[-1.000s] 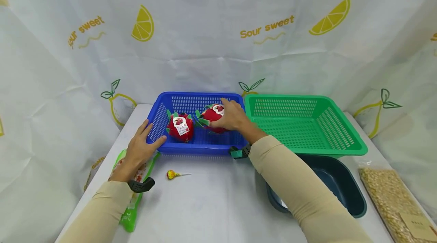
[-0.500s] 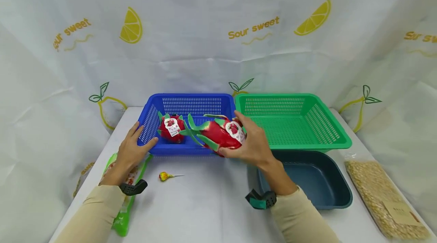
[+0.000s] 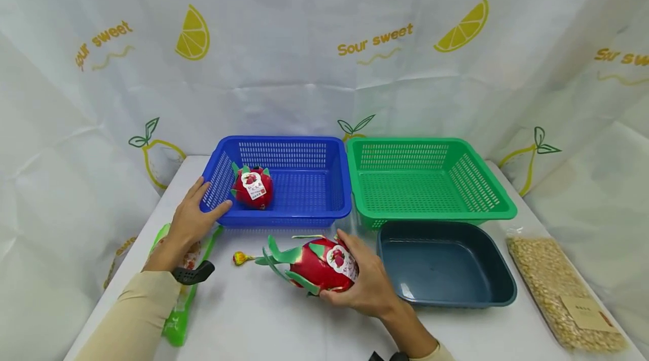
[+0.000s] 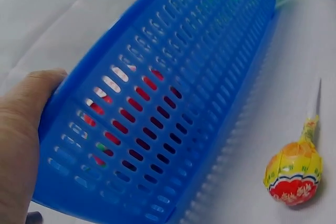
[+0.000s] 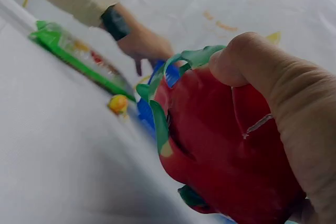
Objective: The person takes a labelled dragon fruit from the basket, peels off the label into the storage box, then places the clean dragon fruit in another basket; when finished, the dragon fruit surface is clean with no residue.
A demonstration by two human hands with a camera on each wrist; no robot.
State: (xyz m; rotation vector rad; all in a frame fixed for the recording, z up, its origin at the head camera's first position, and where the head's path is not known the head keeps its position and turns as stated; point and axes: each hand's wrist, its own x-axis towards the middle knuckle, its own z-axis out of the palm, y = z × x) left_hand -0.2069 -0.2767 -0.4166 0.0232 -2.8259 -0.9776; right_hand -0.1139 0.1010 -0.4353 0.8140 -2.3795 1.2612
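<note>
My right hand (image 3: 367,279) grips a red dragon fruit (image 3: 319,265) with green leafy tips and a white label, above the white table in front of the baskets. In the right wrist view my thumb presses its glossy red side. My left hand (image 3: 190,223) rests at the near left corner of a blue basket (image 3: 291,214), fingers straight along its left side, thumb at the front rim. The left wrist view shows that thumb by the rim. Inside the basket, at its left, sits another labelled dragon fruit (image 3: 252,187). A wrapped lollipop (image 4: 294,174) lies before the basket.
A green basket (image 3: 431,214) stands right of the blue one, with a dark blue tub (image 3: 446,271) before it. At the far right lies a clear bag of pale kernels (image 3: 552,282). A green-edged food packet (image 3: 177,321) lies partly under my left forearm.
My right hand has lifted one dragon fruit out of the blue basket and brought it toward me over the table. My left hand stays at the basket's corner. The head view has shifted slightly.
</note>
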